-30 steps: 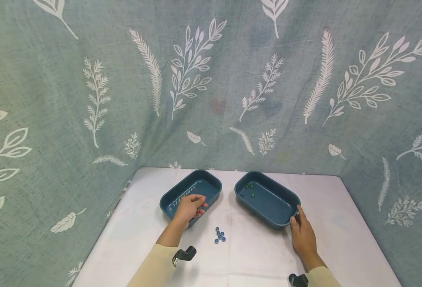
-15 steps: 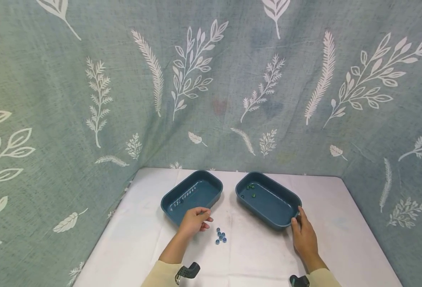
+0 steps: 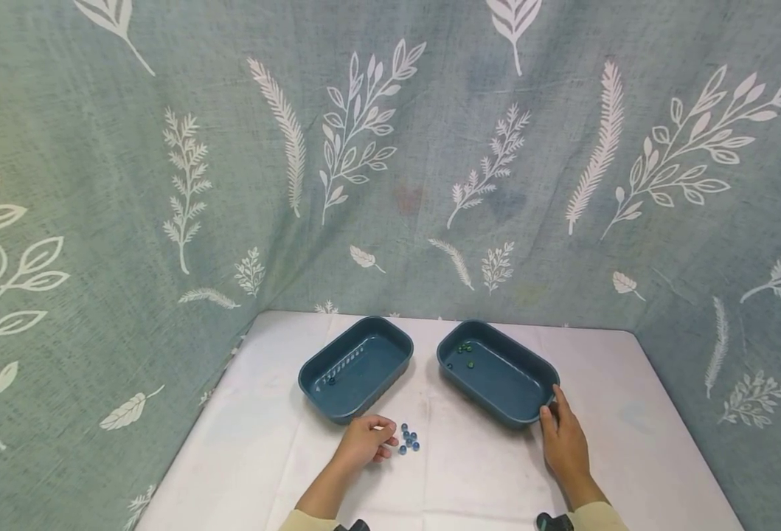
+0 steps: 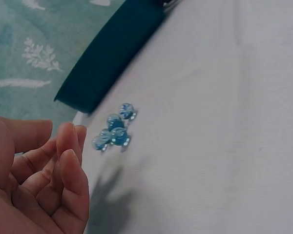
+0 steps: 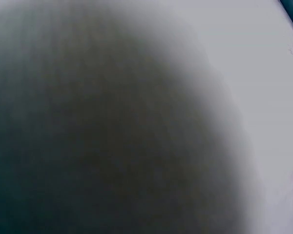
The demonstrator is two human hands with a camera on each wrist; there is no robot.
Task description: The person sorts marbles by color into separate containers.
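Note:
My left hand (image 3: 366, 441) hovers just left of a small cluster of blue glass marbles (image 3: 409, 439) on the white cloth. In the left wrist view its fingers are loosely bent, the thumb stands apart from them, and the marbles (image 4: 116, 127) lie beyond the fingertips; nothing is held. My right hand (image 3: 565, 441) rests against the near right corner of the right blue tray (image 3: 496, 404), fingers fairly straight along its end. Several green marbles (image 3: 465, 348) and a dark one lie in that tray. A single dark marble (image 3: 331, 381) sits in the left blue tray (image 3: 363, 404).
White cloth (image 3: 470, 472) covers the table. Patterned green fabric (image 3: 390, 184) hangs behind it and on both sides. A gap of cloth separates the two trays. A dark blurred shape fills most of the right wrist view.
My left hand has come back from over the left tray toward me, down beside the blue marbles. The dark marble in that tray has come into view. My right hand stays at its tray.

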